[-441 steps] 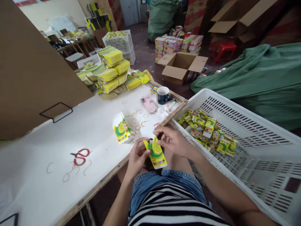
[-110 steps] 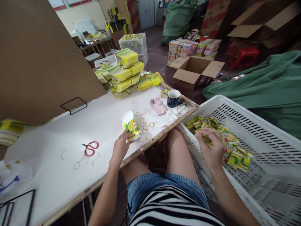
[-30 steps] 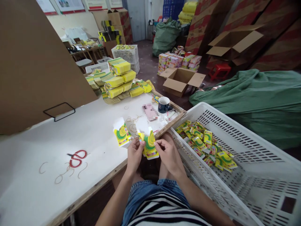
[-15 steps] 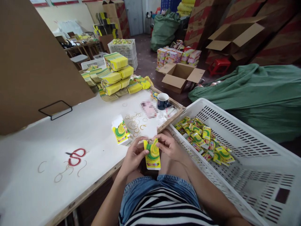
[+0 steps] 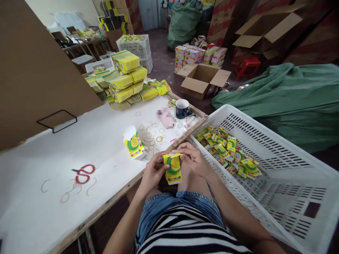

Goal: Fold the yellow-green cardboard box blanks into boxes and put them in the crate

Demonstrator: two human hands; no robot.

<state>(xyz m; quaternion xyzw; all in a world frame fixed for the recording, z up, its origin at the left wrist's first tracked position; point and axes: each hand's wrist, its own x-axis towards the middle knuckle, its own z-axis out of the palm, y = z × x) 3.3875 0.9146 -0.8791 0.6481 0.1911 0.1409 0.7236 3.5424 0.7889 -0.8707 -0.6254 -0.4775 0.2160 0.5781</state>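
Over my lap I hold a small yellow and green cardboard box (image 5: 173, 169) upright. My left hand (image 5: 155, 171) grips it along its left side, thumb on the printed front. At the top right edge, the fingers of my right hand (image 5: 194, 158) press on the top flap, which lies folded over. A small stack of flat yellow cartons (image 5: 134, 145) stands on the white table (image 5: 106, 148) just beyond my left hand. Tan rubber bands (image 5: 149, 135) lie scattered beside that stack.
To my right, a white plastic crate (image 5: 278, 208) holds many small yellow boxes (image 5: 230, 151). On the table are red-handled scissors (image 5: 85, 174), a dark mug (image 5: 182, 110) and piled carton bundles (image 5: 124, 77). An open cardboard box (image 5: 197, 86) stands beyond on the floor.
The box's top, notched and open before, is now covered by its folded flap. My right fingers have moved over the top edge. The view has shifted slightly.
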